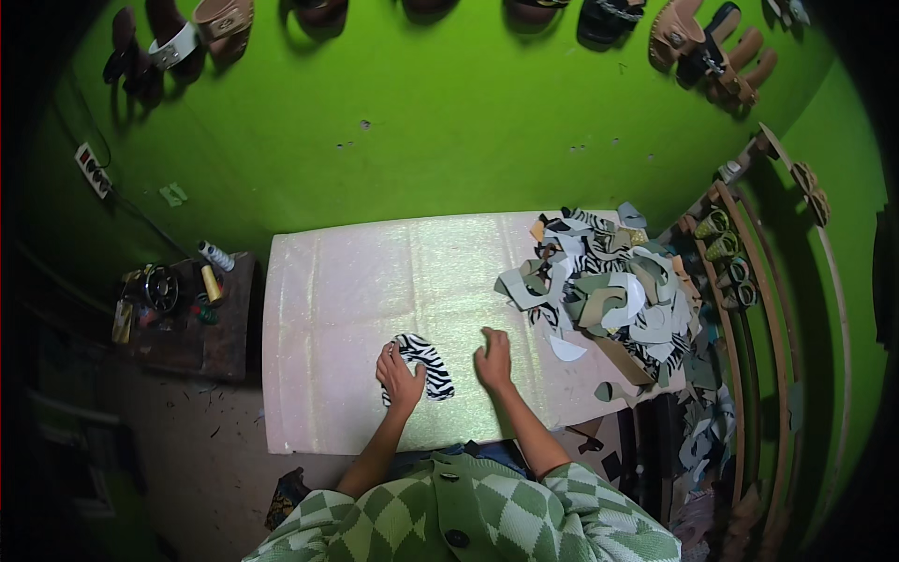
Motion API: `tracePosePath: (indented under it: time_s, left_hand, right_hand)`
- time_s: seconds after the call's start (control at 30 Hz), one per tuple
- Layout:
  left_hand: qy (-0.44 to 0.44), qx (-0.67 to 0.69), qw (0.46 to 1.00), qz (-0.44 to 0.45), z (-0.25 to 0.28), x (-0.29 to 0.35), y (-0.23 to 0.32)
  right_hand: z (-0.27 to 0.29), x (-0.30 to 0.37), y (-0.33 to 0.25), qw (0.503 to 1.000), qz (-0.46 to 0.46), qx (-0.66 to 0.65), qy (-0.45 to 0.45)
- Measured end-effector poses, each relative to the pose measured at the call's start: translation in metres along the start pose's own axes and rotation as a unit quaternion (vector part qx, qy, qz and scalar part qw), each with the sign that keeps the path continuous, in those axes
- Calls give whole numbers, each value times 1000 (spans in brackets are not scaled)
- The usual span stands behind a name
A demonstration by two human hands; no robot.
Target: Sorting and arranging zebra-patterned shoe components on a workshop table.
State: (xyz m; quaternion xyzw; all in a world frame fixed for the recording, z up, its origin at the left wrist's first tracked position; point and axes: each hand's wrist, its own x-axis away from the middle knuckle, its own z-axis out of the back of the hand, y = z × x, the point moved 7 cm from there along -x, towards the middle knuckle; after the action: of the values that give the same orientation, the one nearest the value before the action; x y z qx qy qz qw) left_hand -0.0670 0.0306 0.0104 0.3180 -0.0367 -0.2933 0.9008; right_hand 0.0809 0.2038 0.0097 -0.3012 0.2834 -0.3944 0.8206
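Observation:
A curved, U-shaped piece of black-and-white zebra-print material (435,369) lies on the pale, shiny covering of the table (337,281). My left hand (400,378) rests on the left side of this piece, fingers extended over it and thumb apart, covering part of it. To the right, separated from the piece by a short gap, my right hand (493,360) hovers over or touches the table; which one I cannot tell. Its fingers bend loosely with the thumb apart, and nothing shows in it.
A heap of cut scraps (609,290), grey, white and zebra-print, covers the table's right end. At left, a sewing machine (161,288) stands beside thread cones (213,283). A wooden rack (763,337) holds footwear at right; sandals (609,21) line the green wall.

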Motion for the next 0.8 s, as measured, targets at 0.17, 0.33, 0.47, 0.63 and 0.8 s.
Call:
tracePosePath:
  time_s: [0.17, 0.33, 0.47, 0.63, 0.8]
  left_hand:
    - [-13, -2, 997, -81, -33, -3, 52]
    - [-55, 36, 989, -134, -75, -4, 112]
    - [-78, 76, 979, -171, -104, 1, 166]
    - [-124, 147, 952, -236, -139, 14, 244]
    - [-233, 230, 891, -315, -172, 44, 327]
  right_hand:
    - [68, -27, 57, 995, -43, 66, 57]
    - [106, -41, 103, 992, -53, 112, 13]
    - [143, -43, 121, 986, -22, 154, 65]
    - [199, -34, 116, 996, -15, -27, 81]
    - [275, -12, 130, 978, -22, 98, 184]
